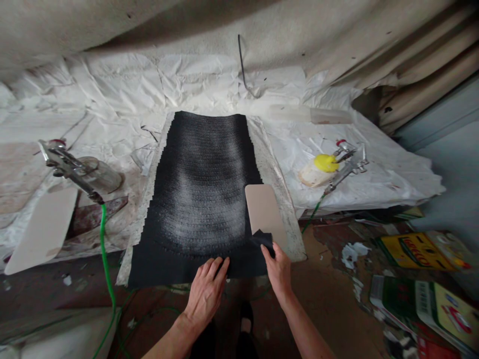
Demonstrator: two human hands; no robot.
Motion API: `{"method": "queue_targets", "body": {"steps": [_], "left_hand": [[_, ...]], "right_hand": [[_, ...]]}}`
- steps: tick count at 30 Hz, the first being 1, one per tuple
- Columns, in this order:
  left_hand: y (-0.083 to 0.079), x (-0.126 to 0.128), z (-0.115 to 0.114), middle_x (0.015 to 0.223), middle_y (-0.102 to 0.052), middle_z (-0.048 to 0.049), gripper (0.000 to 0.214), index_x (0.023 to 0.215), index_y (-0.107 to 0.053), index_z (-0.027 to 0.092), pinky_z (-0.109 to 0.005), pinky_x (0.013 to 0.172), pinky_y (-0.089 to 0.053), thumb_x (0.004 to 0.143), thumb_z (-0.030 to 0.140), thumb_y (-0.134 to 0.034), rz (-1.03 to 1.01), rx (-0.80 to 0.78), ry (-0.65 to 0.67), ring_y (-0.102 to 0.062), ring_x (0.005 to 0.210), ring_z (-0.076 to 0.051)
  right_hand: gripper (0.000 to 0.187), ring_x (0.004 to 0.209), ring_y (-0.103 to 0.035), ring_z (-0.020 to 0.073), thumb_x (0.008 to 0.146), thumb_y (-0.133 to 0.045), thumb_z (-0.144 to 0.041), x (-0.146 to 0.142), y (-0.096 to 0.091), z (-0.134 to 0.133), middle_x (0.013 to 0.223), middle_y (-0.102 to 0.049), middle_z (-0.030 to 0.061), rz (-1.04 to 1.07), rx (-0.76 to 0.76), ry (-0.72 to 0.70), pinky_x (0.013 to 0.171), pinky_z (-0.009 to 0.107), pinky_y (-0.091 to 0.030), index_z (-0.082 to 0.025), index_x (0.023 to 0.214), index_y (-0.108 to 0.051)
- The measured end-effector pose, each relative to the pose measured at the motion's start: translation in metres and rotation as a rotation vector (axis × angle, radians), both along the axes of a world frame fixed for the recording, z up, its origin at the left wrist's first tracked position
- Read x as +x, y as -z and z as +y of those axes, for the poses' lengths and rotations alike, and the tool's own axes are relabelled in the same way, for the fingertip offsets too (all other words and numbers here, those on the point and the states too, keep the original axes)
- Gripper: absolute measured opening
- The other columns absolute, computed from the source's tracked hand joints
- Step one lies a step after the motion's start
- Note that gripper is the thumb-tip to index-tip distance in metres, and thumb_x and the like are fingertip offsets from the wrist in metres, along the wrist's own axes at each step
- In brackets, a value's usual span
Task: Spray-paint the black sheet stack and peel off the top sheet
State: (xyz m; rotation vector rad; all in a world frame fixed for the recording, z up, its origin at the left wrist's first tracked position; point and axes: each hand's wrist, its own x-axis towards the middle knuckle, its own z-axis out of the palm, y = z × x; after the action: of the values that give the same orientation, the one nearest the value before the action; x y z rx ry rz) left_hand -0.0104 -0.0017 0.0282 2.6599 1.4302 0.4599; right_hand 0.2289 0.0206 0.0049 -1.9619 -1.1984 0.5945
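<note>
Steadying the fanned black sheets (202, 199) on the paper-covered bench (123, 94)
Pressing flat with the left hand (206, 291), fingers open, on the near edge, likely to stop the fan sliding; pinching up a black corner (264, 240) with the right hand (279, 269), closed on it, just below the beige card (264, 209)

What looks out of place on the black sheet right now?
The near right corner of the sheet is lifted and folded, pinched by the right hand, just below the beige card, which lies askew over the right edge. The left hand lies flat on the near edge. A pale grey patch clouds the middle.
</note>
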Motion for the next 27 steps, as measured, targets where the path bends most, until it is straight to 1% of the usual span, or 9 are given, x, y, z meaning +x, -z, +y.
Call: {"method": "queue_targets", "body": {"steps": [5, 10, 15, 20, 23, 27], "left_hand": [[0.002, 0.010, 0.000, 0.123, -0.058, -0.0094, 0.049, 0.140, -0.045, 0.023, -0.037, 0.088, -0.048, 0.093, 0.014, -0.043, 0.011, 0.015, -0.009, -0.053, 0.111, -0.025], [0.005, 0.018, 0.002, 0.120, -0.059, -0.0101, 0.044, 0.136, -0.049, 0.023, -0.038, 0.088, -0.048, 0.093, 0.016, -0.046, 0.018, 0.025, -0.027, -0.053, 0.110, -0.026], [0.008, 0.025, 0.003, 0.121, -0.056, -0.0106, 0.046, 0.135, -0.051, 0.026, -0.041, 0.088, -0.048, 0.091, 0.013, -0.045, 0.023, 0.008, -0.042, -0.052, 0.111, -0.027], [0.008, 0.040, 0.005, 0.127, -0.054, -0.0110, 0.052, 0.140, -0.046, 0.024, -0.041, 0.090, -0.046, 0.090, 0.009, -0.045, 0.020, -0.040, -0.018, -0.049, 0.115, -0.027], [0.009, 0.050, 0.007, 0.129, -0.054, -0.0104, 0.052, 0.141, -0.044, 0.024, -0.041, 0.091, -0.046, 0.091, 0.010, -0.044, 0.014, -0.050, -0.005, -0.048, 0.116, -0.027], [0.012, 0.059, 0.009, 0.128, -0.055, -0.0103, 0.049, 0.141, -0.043, 0.022, -0.041, 0.091, -0.046, 0.093, 0.013, -0.044, 0.005, -0.042, 0.000, -0.048, 0.115, -0.027]], "right_hand": [[0.060, 0.090, -0.064, 0.0332, 0.086, -0.038, -0.067, 0.001, 0.004, 0.002, 0.092, -0.069, 0.0175, -0.038, -0.008, 0.011, 0.078, 0.039, -0.044, -0.015, 0.097, -0.065], [0.058, 0.089, -0.064, 0.0346, 0.087, -0.037, -0.063, 0.002, 0.008, 0.001, 0.094, -0.069, 0.0196, -0.071, -0.021, 0.017, 0.077, 0.040, -0.044, -0.013, 0.101, -0.064], [0.049, 0.085, -0.065, 0.0325, 0.086, -0.039, -0.057, 0.004, 0.009, -0.001, 0.092, -0.069, 0.0168, -0.072, -0.028, 0.013, 0.074, 0.038, -0.044, -0.016, 0.096, -0.063], [0.040, 0.082, -0.065, 0.0314, 0.086, -0.041, -0.053, 0.005, 0.007, -0.002, 0.086, -0.069, 0.0139, -0.053, -0.042, 0.003, 0.072, 0.037, -0.043, -0.019, 0.090, -0.061], [0.036, 0.080, -0.065, 0.0289, 0.085, -0.043, -0.051, 0.006, 0.006, -0.003, 0.087, -0.069, 0.0126, -0.026, -0.042, -0.009, 0.072, 0.035, -0.044, -0.020, 0.089, -0.061], [0.035, 0.078, -0.064, 0.0273, 0.085, -0.043, -0.052, 0.009, 0.005, -0.003, 0.086, -0.068, 0.0117, 0.000, -0.036, -0.029, 0.071, 0.034, -0.044, -0.020, 0.087, -0.059]]}}
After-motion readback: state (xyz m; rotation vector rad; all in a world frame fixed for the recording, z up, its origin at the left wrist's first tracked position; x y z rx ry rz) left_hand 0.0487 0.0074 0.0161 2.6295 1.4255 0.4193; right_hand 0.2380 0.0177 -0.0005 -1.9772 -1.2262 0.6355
